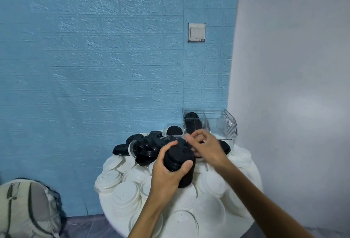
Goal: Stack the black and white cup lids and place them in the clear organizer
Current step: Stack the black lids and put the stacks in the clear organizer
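My left hand (167, 171) grips a tall stack of black lids (180, 162) above the round white table (113, 217). My right hand (205, 148) reaches over the top of that stack with curled fingers, blurred, and whether it holds a lid is unclear. Loose black lids (145, 148) are heaped at the back left of the table. White lids (128, 196) cover most of its front. The clear organizer (223, 124) stands at the back right, with a stack of black lids (192, 124) in its left compartment.
A blue brick-pattern wall (94, 58) rises behind the table, with a light switch (197, 32) on it. A white wall (293, 86) is at the right. A grey backpack (26, 207) sits on the floor at the lower left.
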The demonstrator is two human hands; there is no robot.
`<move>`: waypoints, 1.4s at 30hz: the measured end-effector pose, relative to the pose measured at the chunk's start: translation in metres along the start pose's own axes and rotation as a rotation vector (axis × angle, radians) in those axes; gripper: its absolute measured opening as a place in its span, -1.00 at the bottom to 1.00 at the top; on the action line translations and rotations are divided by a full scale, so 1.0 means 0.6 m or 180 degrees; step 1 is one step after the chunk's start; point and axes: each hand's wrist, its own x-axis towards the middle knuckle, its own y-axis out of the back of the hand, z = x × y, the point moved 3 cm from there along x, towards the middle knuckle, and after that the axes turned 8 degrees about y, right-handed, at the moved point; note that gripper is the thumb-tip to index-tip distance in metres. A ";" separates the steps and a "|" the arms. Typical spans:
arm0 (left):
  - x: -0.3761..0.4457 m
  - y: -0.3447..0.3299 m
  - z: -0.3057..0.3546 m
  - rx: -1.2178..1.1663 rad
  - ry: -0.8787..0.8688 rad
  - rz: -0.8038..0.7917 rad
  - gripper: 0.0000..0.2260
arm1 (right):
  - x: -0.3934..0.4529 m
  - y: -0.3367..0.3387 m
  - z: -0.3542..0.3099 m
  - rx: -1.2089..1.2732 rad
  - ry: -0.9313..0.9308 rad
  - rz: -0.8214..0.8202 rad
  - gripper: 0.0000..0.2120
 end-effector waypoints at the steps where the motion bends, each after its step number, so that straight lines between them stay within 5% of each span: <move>1: 0.003 0.003 -0.001 -0.0004 0.0016 0.0025 -0.38 | 0.017 0.021 0.016 -0.0473 0.0013 0.0198 -0.66; 5: 0.009 0.005 -0.002 -0.0004 0.0072 0.0090 -0.42 | 0.070 0.097 0.098 -0.2077 -0.0166 0.0450 -0.52; 12: 0.016 -0.004 -0.003 0.0024 0.0096 0.0176 -0.45 | 0.097 0.115 0.163 -0.2616 -0.0622 -0.0333 -0.32; 23: 0.018 0.003 -0.013 -0.0007 0.0174 0.0161 -0.40 | 0.047 0.113 0.035 -0.1551 0.0059 0.0276 -0.42; 27: 0.015 -0.009 -0.016 0.0121 0.0171 0.0083 -0.36 | -0.010 0.050 -0.055 -0.0367 0.0381 -0.0666 -0.51; 30: 0.014 -0.010 -0.016 0.0258 0.0074 0.0222 -0.36 | -0.036 0.009 -0.070 -0.0242 0.0549 -0.1413 -0.53; 36: -0.004 0.003 -0.009 0.0255 -0.0016 0.0626 -0.39 | -0.044 -0.019 -0.070 -0.0316 0.0860 -0.1379 -0.69; 42: -0.003 0.014 0.004 0.0227 -0.0043 0.0779 -0.26 | -0.049 -0.022 -0.069 0.0684 0.0314 -0.1302 -0.75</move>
